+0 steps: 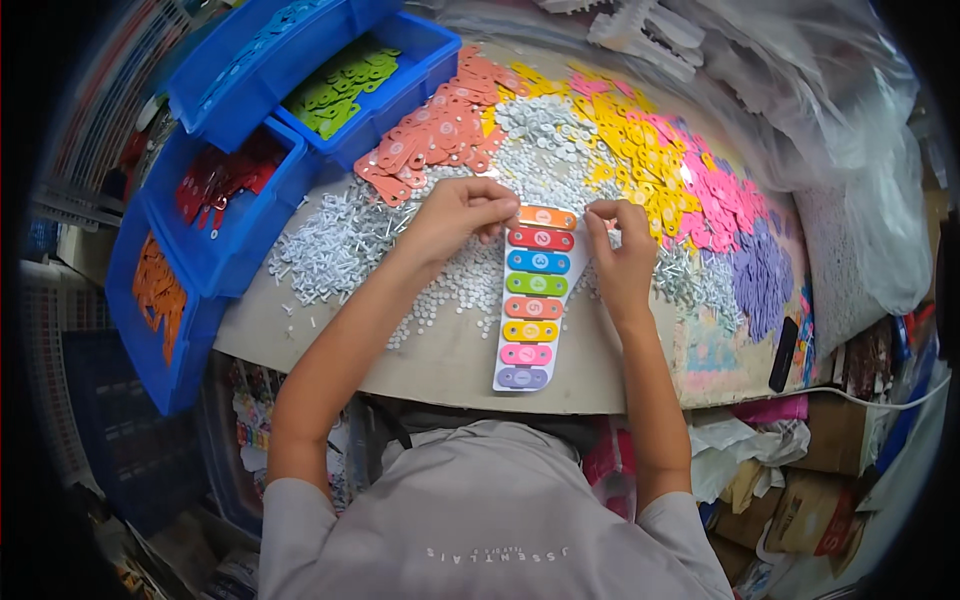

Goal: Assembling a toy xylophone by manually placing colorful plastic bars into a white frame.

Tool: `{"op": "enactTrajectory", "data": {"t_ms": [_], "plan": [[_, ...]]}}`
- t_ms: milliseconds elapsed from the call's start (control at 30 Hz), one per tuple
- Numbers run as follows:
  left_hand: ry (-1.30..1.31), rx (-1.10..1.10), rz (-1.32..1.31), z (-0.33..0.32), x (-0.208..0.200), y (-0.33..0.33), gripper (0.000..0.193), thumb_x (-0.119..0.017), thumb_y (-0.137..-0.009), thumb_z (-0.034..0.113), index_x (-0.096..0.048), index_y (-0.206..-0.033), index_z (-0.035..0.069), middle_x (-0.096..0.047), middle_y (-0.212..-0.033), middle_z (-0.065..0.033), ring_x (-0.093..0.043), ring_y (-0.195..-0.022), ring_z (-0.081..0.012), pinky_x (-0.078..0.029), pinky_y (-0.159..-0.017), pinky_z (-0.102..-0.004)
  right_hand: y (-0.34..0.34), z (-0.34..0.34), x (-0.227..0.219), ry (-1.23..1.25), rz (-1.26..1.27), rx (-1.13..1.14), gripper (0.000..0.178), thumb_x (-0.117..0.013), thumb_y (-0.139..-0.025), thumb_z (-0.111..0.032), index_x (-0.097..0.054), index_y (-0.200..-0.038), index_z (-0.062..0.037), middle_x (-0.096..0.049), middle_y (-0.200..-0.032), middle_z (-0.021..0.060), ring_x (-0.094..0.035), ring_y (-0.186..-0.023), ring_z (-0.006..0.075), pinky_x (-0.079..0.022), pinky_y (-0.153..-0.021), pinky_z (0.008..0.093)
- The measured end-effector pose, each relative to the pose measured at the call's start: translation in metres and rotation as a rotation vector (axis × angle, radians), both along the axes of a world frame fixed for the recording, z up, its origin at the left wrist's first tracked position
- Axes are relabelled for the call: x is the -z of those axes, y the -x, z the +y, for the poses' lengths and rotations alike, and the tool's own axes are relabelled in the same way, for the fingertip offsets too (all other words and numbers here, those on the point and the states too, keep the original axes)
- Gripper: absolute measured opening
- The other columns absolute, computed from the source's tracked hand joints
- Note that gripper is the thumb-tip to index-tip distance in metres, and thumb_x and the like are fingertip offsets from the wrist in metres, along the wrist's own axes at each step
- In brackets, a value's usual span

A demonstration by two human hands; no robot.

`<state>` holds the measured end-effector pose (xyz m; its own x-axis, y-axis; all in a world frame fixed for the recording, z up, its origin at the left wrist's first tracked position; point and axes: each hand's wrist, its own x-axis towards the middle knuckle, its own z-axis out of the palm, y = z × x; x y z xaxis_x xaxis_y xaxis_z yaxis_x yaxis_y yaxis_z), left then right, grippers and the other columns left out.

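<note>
In front of me lies a toy xylophone [514, 308], a white tapered board carrying a column of coloured bars, wide at the far end. The topmost is an orange bar [548, 218]. Thumb and forefinger of my left hand [462, 217] are closed at that bar's left end and the board's corner, covering it. My right hand [622, 245] is closed in a pinch just right of the same bar; anything between its fingertips is too small to make out. Small white round pieces [465, 290] are scattered around the board, and white pins [325, 250] are heaped to its left.
Blue bins [285, 185] with coloured bars stand at the left. Behind my hands spread piles of salmon bars [440, 130], yellow bars [640, 150], pink bars [720, 195] and purple bars [762, 275]. A black oblong object [784, 354] lies by the right edge; clear plastic sheeting [850, 200] hangs beyond.
</note>
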<state>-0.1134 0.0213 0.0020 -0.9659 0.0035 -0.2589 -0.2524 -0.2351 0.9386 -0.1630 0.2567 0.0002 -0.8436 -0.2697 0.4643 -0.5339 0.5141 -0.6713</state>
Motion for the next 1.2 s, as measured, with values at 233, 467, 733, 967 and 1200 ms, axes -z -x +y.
{"op": "enactTrajectory", "data": {"t_ms": [233,467,733,967,1200], "plan": [[-0.015,0.039,-0.011,0.003,0.02,0.013,0.012,-0.072,-0.093,0.011,-0.071,-0.098,0.0,-0.07,-0.078,-0.0022,-0.059,-0.064,-0.0054,-0.045,-0.056,-0.0203,0.004,-0.004,0.009,-0.057,0.004,-0.055,0.009,-0.071,-0.087,-0.002,-0.065,-0.093,0.0,-0.065,-0.091,0.0128,-0.061,-0.091,0.0306,-0.049,-0.081,0.0389],[-0.035,0.01,-0.032,0.005,0.022,0.014,0.016,-0.074,-0.091,0.013,-0.069,-0.096,-0.001,-0.068,-0.074,-0.003,-0.058,-0.063,-0.006,-0.045,-0.055,-0.0218,0.01,-0.005,0.001,-0.13,0.098,-0.14,0.007,-0.071,-0.088,-0.004,-0.065,-0.091,-0.0014,-0.067,-0.092,0.009,-0.062,-0.09,0.0279,-0.05,-0.082,0.0359],[0.443,0.322,-0.143,-0.008,0.019,0.035,0.033,-0.075,-0.09,0.033,-0.064,-0.093,0.002,-0.062,-0.076,-0.0001,-0.054,-0.063,-0.0064,-0.037,-0.052,-0.0219,0.04,0.008,-0.013,-0.321,-0.651,-0.164,0.03,-0.07,-0.095,-0.033,-0.067,-0.094,-0.003,-0.06,-0.066,0.0029,-0.053,-0.062,0.0096,-0.043,-0.058,0.0284],[0.242,0.442,-0.25,-0.009,0.021,0.047,0.026,-0.073,-0.091,0.031,-0.061,-0.093,0.008,-0.055,-0.071,0.0016,-0.045,-0.054,-0.0064,-0.028,-0.044,-0.0244,0.07,0.011,-0.008,-0.395,-0.914,-0.351,0.035,-0.068,-0.096,-0.042,-0.069,-0.092,-0.0072,-0.057,-0.071,-0.0045,-0.047,-0.06,0.0053,-0.033,-0.051,0.024],[0.188,0.38,-0.251,-0.005,0.033,0.048,0.023,-0.074,-0.091,0.027,-0.06,-0.091,0.008,-0.057,-0.072,0.0014,-0.048,-0.055,-0.0061,-0.031,-0.044,-0.0237,0.076,0.004,-0.015,-0.448,-1.036,-0.422,0.038,-0.064,-0.1,-0.042,-0.062,-0.081,-0.0096,-0.049,-0.066,-0.0068,-0.041,-0.057,0.0042,-0.029,-0.049,0.0248]]}}
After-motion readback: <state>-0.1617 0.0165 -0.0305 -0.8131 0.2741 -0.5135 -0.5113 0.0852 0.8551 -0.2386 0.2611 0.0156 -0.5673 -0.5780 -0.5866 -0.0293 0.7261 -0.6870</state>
